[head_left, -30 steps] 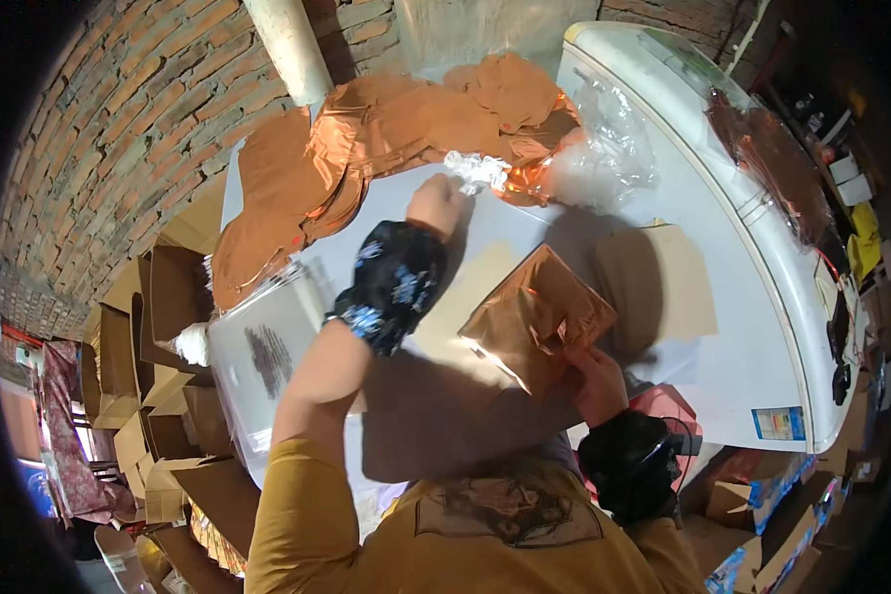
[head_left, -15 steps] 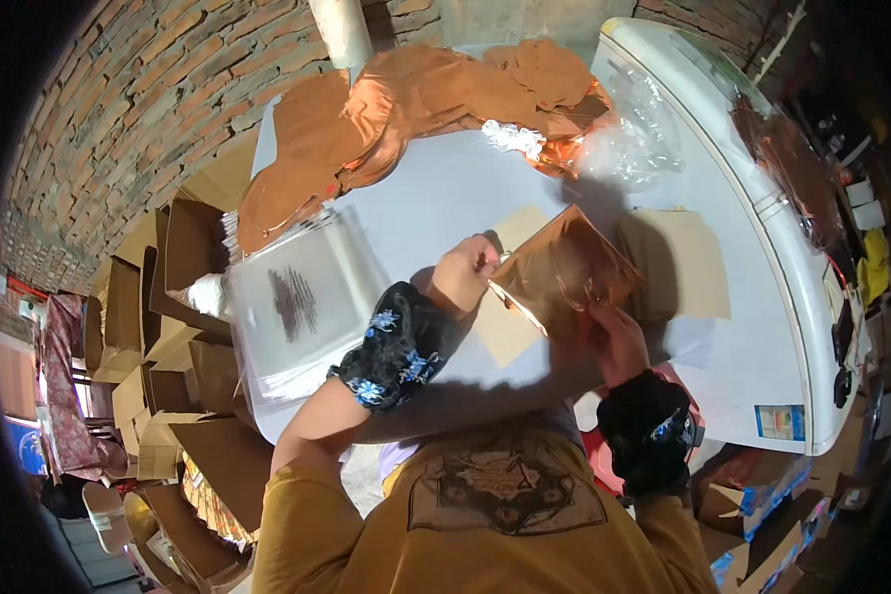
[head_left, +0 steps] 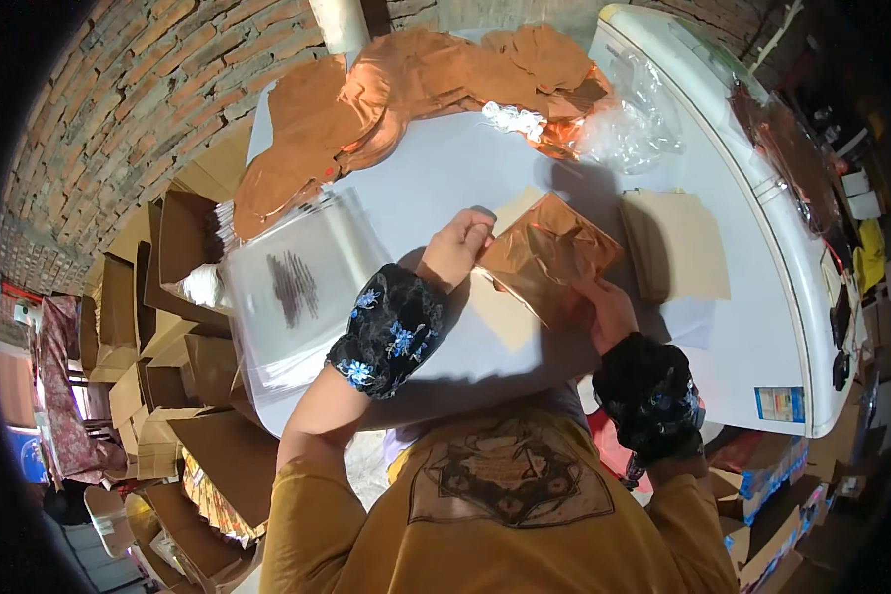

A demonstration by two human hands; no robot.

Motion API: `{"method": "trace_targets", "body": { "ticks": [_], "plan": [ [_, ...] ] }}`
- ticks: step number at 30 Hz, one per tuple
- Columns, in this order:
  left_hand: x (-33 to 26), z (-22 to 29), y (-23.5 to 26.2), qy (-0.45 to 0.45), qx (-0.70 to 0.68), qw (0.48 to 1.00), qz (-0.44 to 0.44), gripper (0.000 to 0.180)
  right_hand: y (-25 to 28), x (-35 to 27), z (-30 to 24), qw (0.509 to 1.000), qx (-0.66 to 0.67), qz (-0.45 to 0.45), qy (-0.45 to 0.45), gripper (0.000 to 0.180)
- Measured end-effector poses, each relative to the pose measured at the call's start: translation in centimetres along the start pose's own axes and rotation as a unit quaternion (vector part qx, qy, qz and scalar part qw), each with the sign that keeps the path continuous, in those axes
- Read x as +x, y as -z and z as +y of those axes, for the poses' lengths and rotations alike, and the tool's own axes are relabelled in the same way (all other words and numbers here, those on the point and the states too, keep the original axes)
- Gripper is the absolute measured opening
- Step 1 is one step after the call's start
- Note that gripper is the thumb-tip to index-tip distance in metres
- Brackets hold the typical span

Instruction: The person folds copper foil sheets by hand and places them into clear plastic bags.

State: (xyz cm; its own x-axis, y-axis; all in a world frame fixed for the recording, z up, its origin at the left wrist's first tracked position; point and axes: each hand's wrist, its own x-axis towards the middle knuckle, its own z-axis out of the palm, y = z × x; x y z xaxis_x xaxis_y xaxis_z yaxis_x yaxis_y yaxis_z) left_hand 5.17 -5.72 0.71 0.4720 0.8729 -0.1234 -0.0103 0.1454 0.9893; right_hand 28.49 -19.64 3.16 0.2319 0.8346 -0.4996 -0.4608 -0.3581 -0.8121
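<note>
A shiny copper-coloured foil square [head_left: 552, 247] is held tilted above the table, and whether it is a single sheet or a pouch I cannot tell. My left hand [head_left: 455, 249] is closed at its left corner, with something dark on a fingertip. The foil's lower right edge is pinched by my right hand [head_left: 609, 312], thumb on top. Beneath the foil lies a pale tan card [head_left: 500, 322], partly covered. To the right sits a stack of tan paper pieces [head_left: 683, 243].
Heaped copper foil [head_left: 416, 74] curves along the table's far side, near crumpled clear plastic [head_left: 634, 134]. Left of my arm lies a stack of clear plastic sleeves [head_left: 307, 277]. Cardboard boxes [head_left: 183, 247] crowd the left; a white appliance-like panel [head_left: 762, 228] borders the right.
The foil square has shifted slightly left and away from me, and its surface now catches more light. Both hands have moved with it, and my left hand has turned a little.
</note>
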Motion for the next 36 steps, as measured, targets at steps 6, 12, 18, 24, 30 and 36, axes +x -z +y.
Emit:
{"method": "trace_targets", "body": {
  "ticks": [6,12,18,24,30,36],
  "plan": [
    [-0.5,0.4,-0.3,-0.116,0.2,0.973,0.028,0.02,-1.2,-0.1,0.7,0.999,-0.028,0.019,-0.001,0.019],
    [-1.4,-0.2,-0.2,-0.262,0.331,0.898,0.124,0.019,-1.9,0.0,1.2,0.998,-0.057,0.03,-0.009,0.02],
    [-4.8,3.0,0.9,-0.264,0.354,0.897,-0.001,0.037,-1.1,0.9,1.3,0.999,-0.03,0.018,-0.019,0.021],
    [-5.3,2.6,2.1,-0.347,0.442,0.827,-0.031,0.036,-0.6,1.0,0.4,0.998,-0.012,-0.005,-0.061,0.016],
    [-5.2,2.1,1.9,-0.339,0.466,0.815,-0.067,0.038,-1.4,0.2,-0.7,0.998,0.001,0.004,-0.065,0.013],
    [-5.2,2.6,1.5,-0.308,0.464,0.826,-0.087,0.041,-1.3,0.4,-0.8,0.997,0.018,-0.004,-0.076,0.012]
  ]
}}
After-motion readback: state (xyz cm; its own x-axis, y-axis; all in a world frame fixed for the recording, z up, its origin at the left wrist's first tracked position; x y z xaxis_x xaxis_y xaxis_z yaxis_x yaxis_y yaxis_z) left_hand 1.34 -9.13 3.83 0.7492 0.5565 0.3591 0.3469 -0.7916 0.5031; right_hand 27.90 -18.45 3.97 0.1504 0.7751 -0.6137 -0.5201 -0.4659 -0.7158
